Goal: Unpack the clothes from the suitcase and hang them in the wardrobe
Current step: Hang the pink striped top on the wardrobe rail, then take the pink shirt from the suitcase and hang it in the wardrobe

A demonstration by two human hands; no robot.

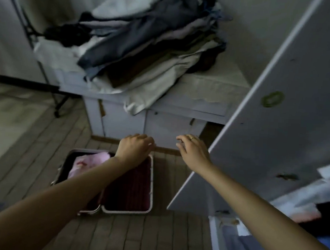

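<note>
An open maroon-lined hard suitcase (130, 183) is seen on the tiled floor (32, 144), a pink garment (91, 162) in its left half; above it the left hand (134, 146) and right hand (192, 149) are held loosely curled, grasping nothing; the white wardrobe door (278, 113) stands open rightward.

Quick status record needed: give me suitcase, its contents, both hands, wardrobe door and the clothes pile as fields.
suitcase: open suitcase lying flat on the tiled floor, both halves showing
contents: pink garment in the left half; the right half shows dark red lining
left hand: above the suitcase's far edge, fingers loosely curled, holding nothing
right hand: extended beside the wardrobe door, fingers relaxed, holding nothing
wardrobe door: swung open at right
clothes pile: heaped on the white cabinet behind the suitcase
</note>
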